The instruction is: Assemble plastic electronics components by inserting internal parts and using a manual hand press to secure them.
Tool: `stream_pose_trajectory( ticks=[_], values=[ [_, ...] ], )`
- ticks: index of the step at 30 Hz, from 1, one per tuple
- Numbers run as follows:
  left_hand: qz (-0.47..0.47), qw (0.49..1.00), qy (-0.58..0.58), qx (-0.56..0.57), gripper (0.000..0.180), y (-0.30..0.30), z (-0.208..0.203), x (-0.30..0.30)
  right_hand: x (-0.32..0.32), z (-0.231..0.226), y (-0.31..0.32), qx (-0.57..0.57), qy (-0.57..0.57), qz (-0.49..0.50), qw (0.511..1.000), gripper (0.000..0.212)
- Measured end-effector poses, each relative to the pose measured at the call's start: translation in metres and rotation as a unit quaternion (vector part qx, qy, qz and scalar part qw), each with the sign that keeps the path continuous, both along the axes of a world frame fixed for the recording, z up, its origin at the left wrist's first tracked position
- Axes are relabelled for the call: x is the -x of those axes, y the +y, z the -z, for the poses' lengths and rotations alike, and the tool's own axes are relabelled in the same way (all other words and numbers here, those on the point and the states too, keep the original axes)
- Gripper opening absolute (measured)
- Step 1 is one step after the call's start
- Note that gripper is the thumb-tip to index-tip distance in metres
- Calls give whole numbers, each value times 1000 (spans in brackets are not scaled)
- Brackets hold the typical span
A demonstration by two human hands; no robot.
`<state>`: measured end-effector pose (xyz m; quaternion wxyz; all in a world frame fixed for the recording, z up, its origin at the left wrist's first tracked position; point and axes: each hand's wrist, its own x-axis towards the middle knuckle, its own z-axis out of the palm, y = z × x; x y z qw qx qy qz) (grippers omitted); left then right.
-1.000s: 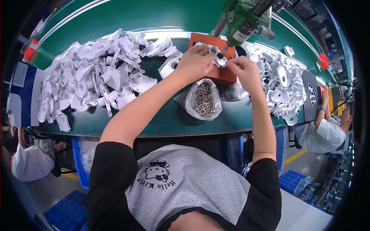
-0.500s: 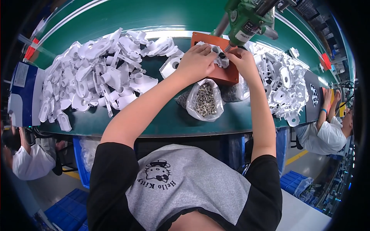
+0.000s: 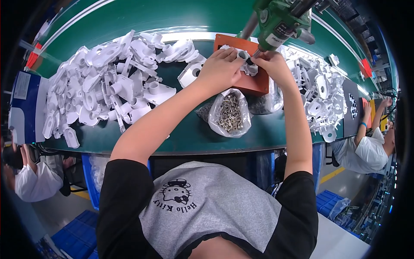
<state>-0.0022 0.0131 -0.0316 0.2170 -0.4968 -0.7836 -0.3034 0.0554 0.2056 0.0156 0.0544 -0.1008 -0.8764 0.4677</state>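
My left hand (image 3: 221, 65) presses a white plastic part (image 3: 243, 57) down on an orange block (image 3: 246, 82) on the green table. My right hand (image 3: 272, 64) grips the lower end of a green hanging power screwdriver (image 3: 279, 21), its bit touching the white part. In front of the block lies an open clear bag of metal screws (image 3: 228, 113).
A large heap of white plastic parts (image 3: 108, 86) covers the table's left side, another heap (image 3: 319, 93) lies on the right. A blue and white box (image 3: 25, 108) sits at the far left. Other people work at left (image 3: 30, 181) and right (image 3: 366, 151). Blue crates (image 3: 69, 237) stand on the floor.
The green screwdriver has come down onto the white part, with my right hand now on its tip. My left hand stays on the part.
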Motion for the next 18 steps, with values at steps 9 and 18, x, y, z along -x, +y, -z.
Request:
stream_pose_trajectory(
  ticks=[9,18],
  values=[
    [7,1000,-2,-12,24,1,1,2,11,18,17,48,7,-47,998,26],
    [4,999,-9,-43,17,0,1,2,0,-3,20,136,14,-22,990,14]
  ],
)
